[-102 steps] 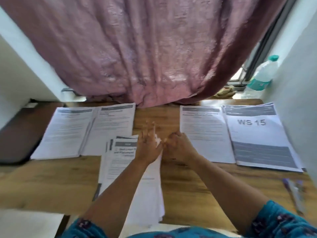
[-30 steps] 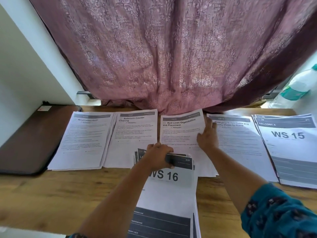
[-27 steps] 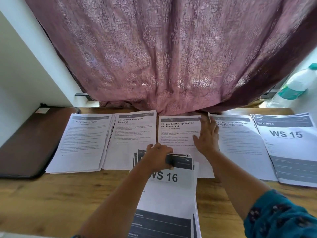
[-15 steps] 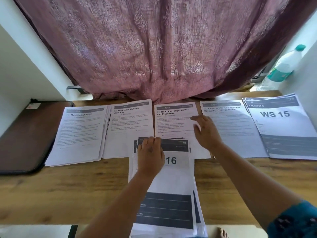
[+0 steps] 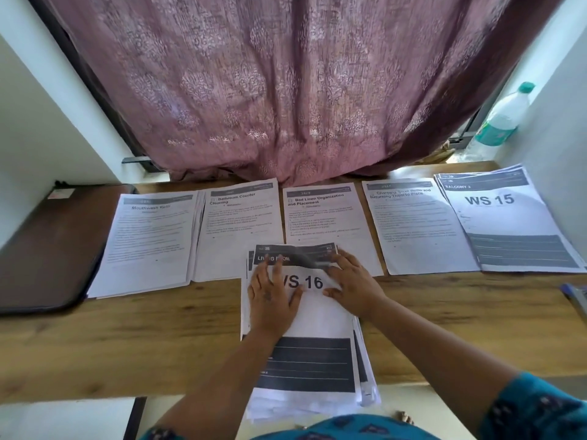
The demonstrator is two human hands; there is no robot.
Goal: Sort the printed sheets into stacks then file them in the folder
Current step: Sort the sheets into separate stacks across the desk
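A thick pile of unsorted sheets lies in front of me, topped by a "WS 16" page and overhanging the table's near edge. My left hand rests flat on its left part, fingers spread. My right hand lies on its upper right, fingertips at the top sheet's curled corner. Behind it runs a row of stacks: "Mouthwash Refill", "Bathroom Counter Cleaning", "Bed Linen Organization", "Charging Small Items" and "WS 15". A dark brown folder lies shut at the far left.
The wooden table stands against a pink curtain that hangs down to the stacks' far edges. A plastic bottle stands on the sill at the back right. White walls close in on both sides. A pen-like item lies at the right edge.
My right hand has left the "Bed Linen" sheet and come back onto the front pile. My left hand went from gripping the pile's top edge to lying flat on it.
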